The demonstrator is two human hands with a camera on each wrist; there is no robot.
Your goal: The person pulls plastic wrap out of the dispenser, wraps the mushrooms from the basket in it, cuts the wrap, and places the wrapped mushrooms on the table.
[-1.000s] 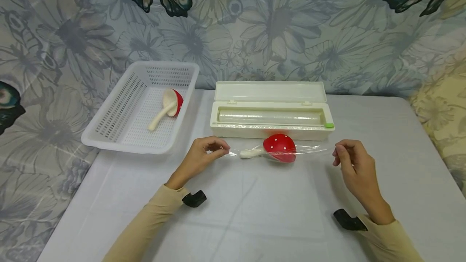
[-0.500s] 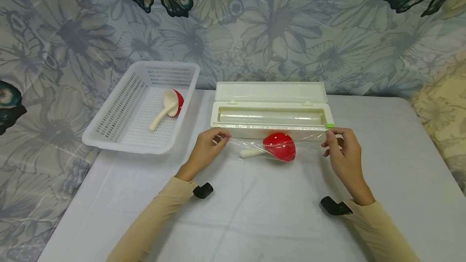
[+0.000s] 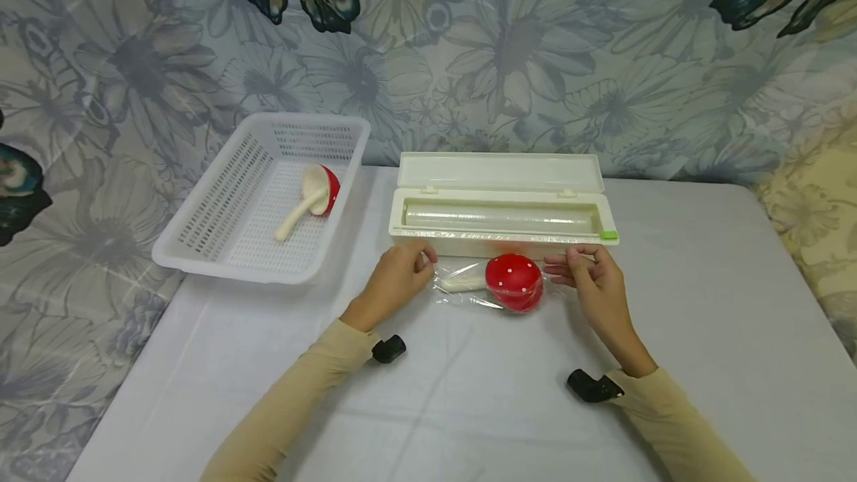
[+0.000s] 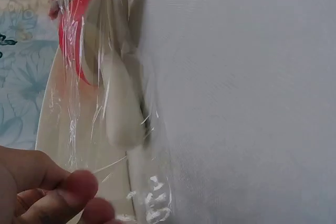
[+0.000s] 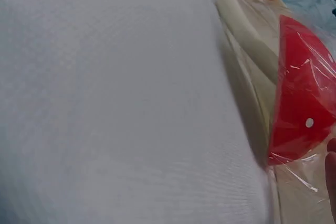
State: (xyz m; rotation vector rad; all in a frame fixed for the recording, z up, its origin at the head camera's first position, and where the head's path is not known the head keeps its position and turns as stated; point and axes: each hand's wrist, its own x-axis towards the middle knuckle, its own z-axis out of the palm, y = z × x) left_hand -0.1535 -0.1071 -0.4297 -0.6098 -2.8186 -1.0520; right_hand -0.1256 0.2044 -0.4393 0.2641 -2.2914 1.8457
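Note:
A mushroom-shaped piece (image 3: 514,281), with a red white-dotted cap and a cream stem, lies on its side under clear cling film (image 4: 73,103). My left hand (image 3: 400,274) is just beyond the stem's end; its thumb and fingers pinch the film's left part, and a taut film edge runs from the fingertips in the left wrist view. On the other side my right hand (image 3: 592,277) pinches the film close beside the cap, its other fingers stretched toward the cap. Only those fingertips (image 5: 332,163) show at the right wrist view's edge.
Behind the wrapped piece stands a white film dispenser (image 3: 502,244), lid raised, film roll (image 3: 502,216) inside, green slider (image 3: 608,235) at its right end. A white perforated basket (image 3: 201,229) at left holds a second mushroom-shaped piece (image 3: 321,192). A white cloth covers the table (image 3: 469,407).
Both hands have come inward, the right one most, moving left to the cap. The film, stretched wide above the piece before, now lies loosely gathered around it.

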